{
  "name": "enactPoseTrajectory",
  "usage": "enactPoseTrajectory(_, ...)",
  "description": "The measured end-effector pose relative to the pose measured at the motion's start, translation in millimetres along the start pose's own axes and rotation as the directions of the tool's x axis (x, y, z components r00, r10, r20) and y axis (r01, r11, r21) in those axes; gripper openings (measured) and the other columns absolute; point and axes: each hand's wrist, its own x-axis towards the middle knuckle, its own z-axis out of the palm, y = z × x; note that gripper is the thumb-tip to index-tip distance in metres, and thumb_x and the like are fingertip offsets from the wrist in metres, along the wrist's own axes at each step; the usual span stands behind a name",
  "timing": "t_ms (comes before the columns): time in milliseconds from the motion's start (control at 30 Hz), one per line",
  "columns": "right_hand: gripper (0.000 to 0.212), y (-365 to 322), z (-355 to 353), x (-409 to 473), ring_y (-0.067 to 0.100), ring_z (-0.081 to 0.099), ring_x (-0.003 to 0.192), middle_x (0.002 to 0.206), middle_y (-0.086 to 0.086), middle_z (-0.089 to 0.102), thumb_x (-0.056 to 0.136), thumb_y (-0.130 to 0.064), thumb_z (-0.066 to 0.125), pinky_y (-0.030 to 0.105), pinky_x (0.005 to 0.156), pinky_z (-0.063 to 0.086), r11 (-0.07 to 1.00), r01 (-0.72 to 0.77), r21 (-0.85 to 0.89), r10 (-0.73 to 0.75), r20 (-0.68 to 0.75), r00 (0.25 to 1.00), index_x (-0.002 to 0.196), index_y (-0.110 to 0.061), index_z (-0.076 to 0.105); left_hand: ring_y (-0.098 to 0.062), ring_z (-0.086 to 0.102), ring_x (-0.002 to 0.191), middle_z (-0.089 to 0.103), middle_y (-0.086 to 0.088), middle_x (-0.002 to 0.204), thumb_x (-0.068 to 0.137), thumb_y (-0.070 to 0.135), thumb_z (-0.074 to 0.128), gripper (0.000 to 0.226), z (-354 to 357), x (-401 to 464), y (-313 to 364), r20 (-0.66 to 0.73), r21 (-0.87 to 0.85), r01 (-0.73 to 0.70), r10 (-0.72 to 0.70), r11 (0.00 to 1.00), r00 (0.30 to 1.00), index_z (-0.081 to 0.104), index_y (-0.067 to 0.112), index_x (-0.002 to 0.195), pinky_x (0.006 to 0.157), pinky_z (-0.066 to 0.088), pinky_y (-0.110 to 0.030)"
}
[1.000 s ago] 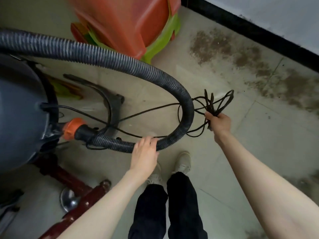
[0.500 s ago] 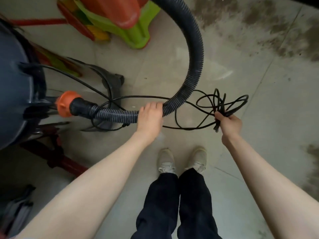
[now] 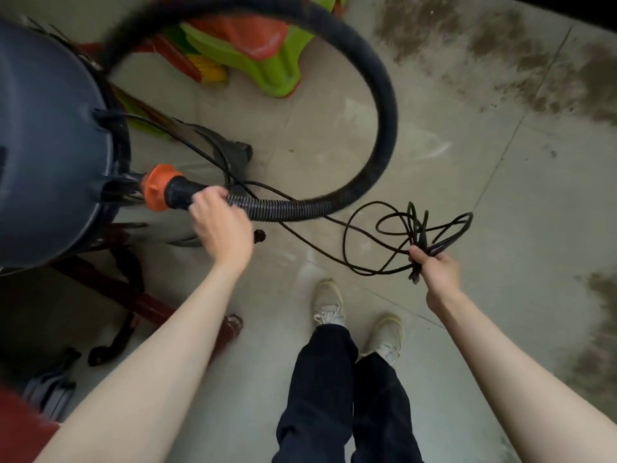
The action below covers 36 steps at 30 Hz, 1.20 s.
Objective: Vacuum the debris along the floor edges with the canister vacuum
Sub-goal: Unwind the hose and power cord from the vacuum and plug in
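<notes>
The dark grey canister vacuum (image 3: 46, 138) fills the left side on a dark red wheeled base. Its ribbed black hose (image 3: 384, 105) leaves an orange collar (image 3: 157, 187) and loops up and over to the top of the view. My left hand (image 3: 220, 225) grips the hose right beside the black connector at that collar. My right hand (image 3: 434, 267) holds a loose bundle of the black power cord (image 3: 370, 242), whose loops hang above the floor and trail back toward the canister.
Stacked orange and green plastic stools (image 3: 263, 51) stand behind the hose. Brown dirt patches (image 3: 500, 51) stain the tiled floor at the upper right and right edge. A black floor nozzle (image 3: 233, 152) lies by the canister. My shoes (image 3: 329, 302) are at bottom centre.
My left hand slid along the hose toward the orange collar and now grips next to the connector. The hose loop swung higher. My right hand kept the cord bundle.
</notes>
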Motion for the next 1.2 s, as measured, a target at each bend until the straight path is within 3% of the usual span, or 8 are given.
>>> enactPoseTrajectory(67, 0.023, 2.6, 5.4, -1.4, 0.013, 0.056, 0.083, 0.081, -0.002, 0.059, 0.093, -0.002, 0.06, 0.016, 0.065, 0.041, 1.0, -0.021, 0.012, 0.021, 0.009, 1.0, 0.116, 0.0, 0.061, -0.034, 0.043, 0.123, 0.043, -0.021, 0.131, 0.086, 0.002, 0.056, 0.036, -8.9, 8.3, -23.5, 0.006, -0.175, 0.281, -0.284, 0.944, 0.959, 0.046, 0.0, 0.121, 0.1, 0.03, -0.035)
enactPoseTrajectory(133, 0.027, 6.5, 10.0, 0.1, 0.016, 0.057, 0.09, 0.086, 0.001, 0.062, 0.092, -0.002, 0.061, 0.018, 0.069, 0.042, 0.999, -0.041, 0.004, 0.041, 0.014, 0.999, 0.119, 0.004, 0.061, -0.032, 0.041, 0.127, 0.039, -0.021, 0.139, 0.09, 0.005, 0.057, 0.047, -5.6, 16.3, -40.0, 0.204, -0.254, 0.521, -0.481, 0.815, 0.853, 0.037, -0.002, 0.131, 0.103, 0.03, -0.032)
enactPoseTrajectory(233, 0.027, 14.4, 15.0, 4.7, 0.016, 0.058, 0.089, 0.086, 0.0, 0.063, 0.092, -0.003, 0.062, 0.019, 0.069, 0.043, 0.999, -0.042, -0.027, 0.043, 0.033, 0.999, 0.118, 0.004, 0.063, -0.029, 0.045, 0.126, 0.047, -0.017, 0.138, 0.093, 0.011, 0.056, 0.045, 13.2, 19.2, -55.6, 0.48, -0.236, 0.606, -0.451, 0.759, 0.752, 0.041, 0.0, 0.134, 0.102, 0.035, -0.031)
enactPoseTrajectory(433, 0.015, 15.3, 25.8, 3.4, 0.01, 0.056, 0.075, 0.08, -0.001, 0.062, 0.091, -0.004, 0.063, 0.019, 0.063, 0.042, 0.998, -0.034, -0.05, 0.036, 0.037, 0.999, 0.106, -0.005, 0.065, -0.035, 0.055, 0.11, 0.067, -0.019, 0.104, 0.094, 0.014, 0.052, 0.018, 9.6, 18.0, -58.8, 0.337, -0.13, 0.374, -0.313, 0.918, 0.888, 0.066, 0.005, 0.102, 0.092, 0.04, -0.034)
enactPoseTrajectory(667, 0.021, 1.1, 32.1, -9.6, 0.013, 0.057, 0.082, 0.082, -0.001, 0.062, 0.092, -0.004, 0.062, 0.015, 0.062, 0.042, 0.996, -0.042, -0.077, 0.044, 0.027, 0.999, 0.112, -0.001, 0.065, -0.035, 0.055, 0.109, 0.063, -0.016, 0.116, 0.1, 0.023, 0.044, 0.031, -61.2, 33.9, -8.5, 0.046, -0.093, -0.084, 0.088, 0.992, 0.995, 0.061, 0.007, 0.121, 0.09, 0.041, -0.039)
enactPoseTrajectory(833, 0.024, -8.8, 32.8, -21.4, 0.02, 0.054, 0.088, 0.094, 0.009, 0.065, 0.091, -0.004, 0.063, 0.026, 0.073, 0.042, 0.993, -0.077, -0.089, 0.08, 0.03, 0.996, 0.114, 0.004, 0.065, -0.033, 0.057, 0.103, 0.063, -0.013, 0.11, 0.1, 0.029, 0.045, 0.032, -83.0, 61.8, 48.5, 0.101, 0.03, -0.382, 0.377, 0.924, 0.921, 0.065, 0.012, 0.117, 0.085, 0.045, -0.042)
enactPoseTrajectory(1000, 0.022, -9.0, 38.2, -25.2, 0.02, 0.057, 0.1, 0.109, 0.013, 0.065, 0.09, -0.003, 0.064, 0.029, 0.084, 0.041, 0.992, -0.103, -0.078, 0.107, 0.046, 0.993, 0.112, -0.001, 0.065, -0.034, 0.05, 0.094, 0.058, -0.013, 0.093, 0.096, 0.026, 0.05, 0.026, -67.1, 83.2, 78.3, 0.128, 0.139, -0.661, 0.648, 0.737, 0.75, 0.07, 0.012, 0.106, 0.079, 0.029, -0.04)
enactPoseTrajectory(1200, 0.022, -2.8, 40.3, -17.0, 0.025, 0.059, 0.11, 0.118, 0.014, 0.066, 0.09, -0.004, 0.064, 0.027, 0.085, 0.039, 0.989, -0.108, -0.096, 0.112, 0.031, 0.993, 0.112, 0.001, 0.067, -0.034, 0.052, 0.081, 0.056, -0.011, 0.079, 0.091, 0.027, 0.053, 0.026, -45.0, 95.2, 85.4, 0.096, 0.187, -0.796, 0.796, 0.576, 0.598, 0.074, 0.013, 0.088, 0.068, 0.027, -0.038)
